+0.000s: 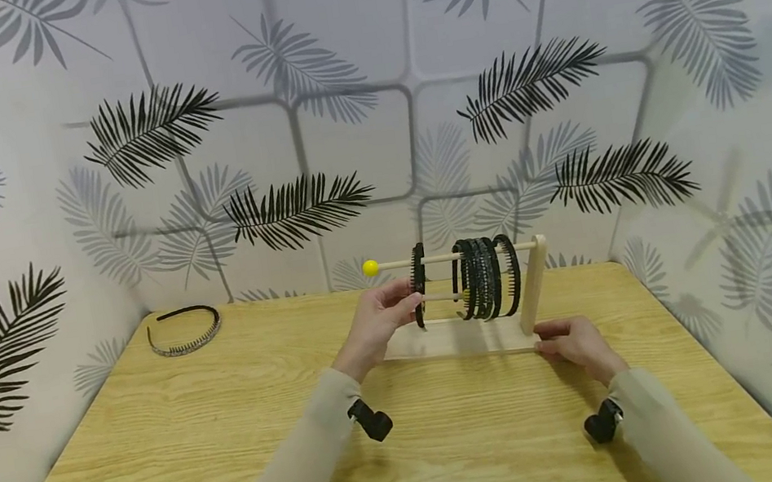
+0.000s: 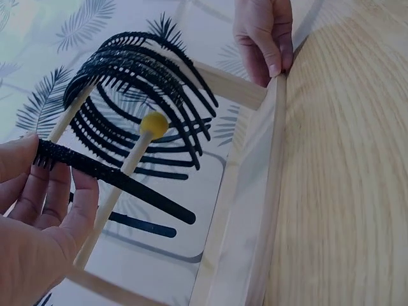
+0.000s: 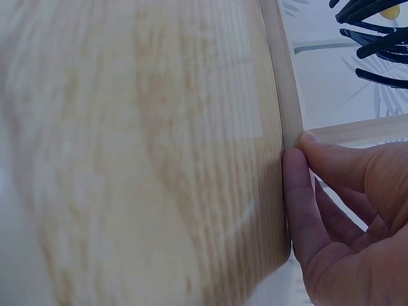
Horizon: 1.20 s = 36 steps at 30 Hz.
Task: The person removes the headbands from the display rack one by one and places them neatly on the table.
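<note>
My left hand grips a black headband with comb teeth at the left part of a wooden headband stand. In the left wrist view, fingers and thumb hold this headband by its toothed upper part, while one end points past the lower rod. Several other black headbands hang together around the rods, nearer the upright. At the stand's right end, my right hand pinches the base corner. The right wrist view shows the thumb and fingers of that hand at the wooden edge.
A loose black headband with a glittery section lies at the table's far left. The upper rod ends in a yellow ball, and a second yellow ball caps the lower rod. A patterned wall stands behind the wooden table.
</note>
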Motion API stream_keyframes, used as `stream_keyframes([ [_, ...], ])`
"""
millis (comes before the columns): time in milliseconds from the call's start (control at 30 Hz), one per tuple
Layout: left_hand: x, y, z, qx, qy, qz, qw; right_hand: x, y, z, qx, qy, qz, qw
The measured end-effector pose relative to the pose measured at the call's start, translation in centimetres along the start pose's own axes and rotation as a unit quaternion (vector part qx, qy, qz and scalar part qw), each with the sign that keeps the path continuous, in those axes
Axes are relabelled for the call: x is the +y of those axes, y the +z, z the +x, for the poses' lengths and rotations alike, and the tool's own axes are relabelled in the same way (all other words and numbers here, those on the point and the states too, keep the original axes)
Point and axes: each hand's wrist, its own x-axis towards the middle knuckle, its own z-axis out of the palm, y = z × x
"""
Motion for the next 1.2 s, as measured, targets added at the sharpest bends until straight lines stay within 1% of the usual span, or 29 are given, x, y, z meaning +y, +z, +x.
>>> stream_keyframes([
  [200,0.6,-1.9,-0.3,0.001,-0.012,-0.005,0.9999,-0.3,-0.2,-0.1,0.000,0.003,-0.007,1.000],
  [400,1.0,-3.1,-0.4,0.020,-0.024,-0.013,0.9994,-0.3,-0.2,-0.1,-0.001,0.004,0.000,1.000],
  [633,1.3,-3.6,-0.6,0.024,-0.023,0.003,0.9994,-0.3,-0.1,-0.1,-0.002,0.005,0.007,1.000],
  [833,1.6,-3.7,-0.8,0.025,-0.021,0.000,0.9995,-0.2,-0.1,-0.1,0.000,0.006,-0.002,1.000],
  [967,1.5,-3.9,-0.8,0.030,-0.026,0.004,0.9992,-0.3,-0.1,-0.2,0.000,0.007,-0.008,1.000],
  [1200,1.8,-4.4,-0.9,0.031,-0.027,0.001,0.9992,-0.3,-0.1,-0.2,-0.001,0.010,0.006,1.000],
])
